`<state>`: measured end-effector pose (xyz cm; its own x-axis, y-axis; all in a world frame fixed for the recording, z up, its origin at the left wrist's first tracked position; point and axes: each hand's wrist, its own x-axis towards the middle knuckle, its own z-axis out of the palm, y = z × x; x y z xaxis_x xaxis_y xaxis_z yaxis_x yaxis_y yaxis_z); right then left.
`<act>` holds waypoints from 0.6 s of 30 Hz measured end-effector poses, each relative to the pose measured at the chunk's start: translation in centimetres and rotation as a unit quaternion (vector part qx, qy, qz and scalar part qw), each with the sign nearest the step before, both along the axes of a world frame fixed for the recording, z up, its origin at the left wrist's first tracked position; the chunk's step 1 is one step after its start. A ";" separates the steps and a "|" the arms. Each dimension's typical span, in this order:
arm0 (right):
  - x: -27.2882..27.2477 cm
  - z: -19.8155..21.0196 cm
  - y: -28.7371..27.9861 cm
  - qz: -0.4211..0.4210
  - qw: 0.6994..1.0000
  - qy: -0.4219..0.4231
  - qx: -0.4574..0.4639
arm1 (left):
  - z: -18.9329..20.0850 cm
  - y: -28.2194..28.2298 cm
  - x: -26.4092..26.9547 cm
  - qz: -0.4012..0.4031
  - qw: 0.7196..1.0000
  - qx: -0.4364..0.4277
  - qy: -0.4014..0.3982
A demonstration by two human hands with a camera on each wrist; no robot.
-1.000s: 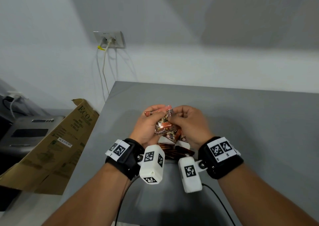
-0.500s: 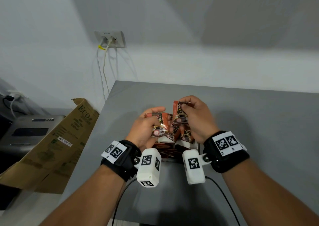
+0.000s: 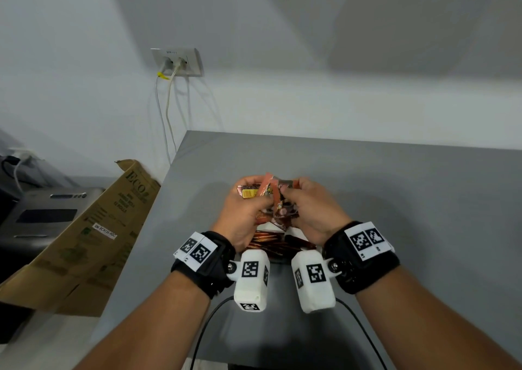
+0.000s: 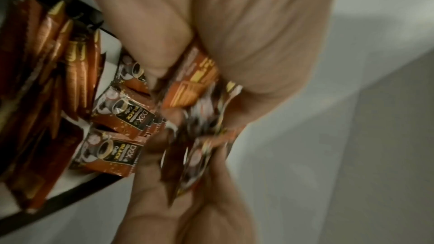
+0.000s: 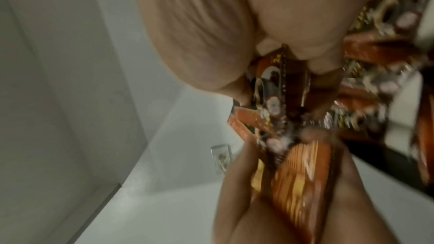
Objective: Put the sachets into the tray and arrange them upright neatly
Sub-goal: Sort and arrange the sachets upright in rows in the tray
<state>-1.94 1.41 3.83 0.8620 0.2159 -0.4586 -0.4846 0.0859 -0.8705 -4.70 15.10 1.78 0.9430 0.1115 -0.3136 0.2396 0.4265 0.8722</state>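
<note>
Both hands meet just above the tray, gripping a bunch of small orange-brown coffee sachets [image 3: 269, 197] between them. My left hand [image 3: 243, 208] curls round sachets shown back side out [image 4: 192, 81]. My right hand [image 3: 310, 205] pinches others [image 5: 272, 96] against them. The tray [image 4: 77, 190] has a black rim and a white floor. Inside it stand long stick sachets [image 4: 70, 73] at one end, with a few small black-coffee sachets [image 4: 124, 112] leaning beside them. The hands hide most of the tray in the head view.
The grey table [image 3: 395, 200] stretches to the right and back toward the white wall. A cardboard box [image 3: 93, 228] leans off the table's left edge, beside a grey machine [image 3: 42, 214]. Cables run from both wrist cameras toward the near edge.
Half a second ago the hands were apart, each with its own sachets, the right one raised. Now they have come together and the sachets are bunched between them.
</note>
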 end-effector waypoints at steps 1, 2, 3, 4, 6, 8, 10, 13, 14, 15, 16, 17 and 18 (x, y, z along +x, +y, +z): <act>0.3 0.0 -0.4 -0.022 1.000 -0.004 -0.009 | 0.0 0.4 0.1 -0.001 0.999 -0.034 0.018; 0.7 0.1 -0.8 -0.039 0.999 -0.011 -0.016 | 0.0 0.8 0.2 -0.001 0.997 -0.067 0.032; 1.0 0.2 -1.3 -0.048 0.999 -0.016 -0.015 | 0.0 1.2 0.2 0.001 0.996 -0.087 0.037; 1.2 0.3 -1.7 -0.050 0.999 -0.015 -0.004 | 0.0 1.5 0.3 0.003 0.996 -0.087 0.036; 1.3 0.4 -2.1 -0.038 0.999 -0.009 0.026 | 0.0 1.5 0.2 -0.003 0.998 -0.058 0.022; 1.0 0.3 -2.0 -0.008 0.999 -0.006 0.046 | -0.2 1.1 0.2 -0.002 1.000 -0.015 0.008; 0.5 0.1 -1.4 0.025 0.998 -0.004 0.061 | -0.4 0.6 0.1 0.001 1.000 0.004 -0.012; -0.2 -0.1 -0.6 0.048 0.995 0.016 0.082 | -0.4 -0.2 0.0 -0.010 0.999 -0.009 -0.030; -0.3 -0.2 -0.5 0.049 0.995 0.014 0.084 | -0.4 -0.3 0.0 -0.009 0.999 -0.020 -0.027; -0.3 -0.1 -0.5 0.039 0.996 0.008 0.083 | -0.4 -0.1 0.0 -0.010 0.999 -0.031 -0.013; 0.0 -0.1 -0.6 0.024 0.998 -0.013 0.063 | -0.4 0.2 0.0 -0.016 0.999 -0.037 0.009; 0.2 0.1 -1.0 0.015 0.998 -0.056 0.009 | -0.5 0.7 0.0 -0.028 0.998 -0.034 0.040; 0.5 0.4 -1.5 0.017 0.989 -0.120 -0.079 | -0.6 1.3 0.2 -0.043 0.995 -0.023 0.082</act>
<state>-1.48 -0.05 4.27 0.9437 0.1891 -0.2714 -0.2618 -0.0744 -0.9623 -4.53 16.43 1.15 0.8837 0.0146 -0.4677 0.4152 0.4369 0.7980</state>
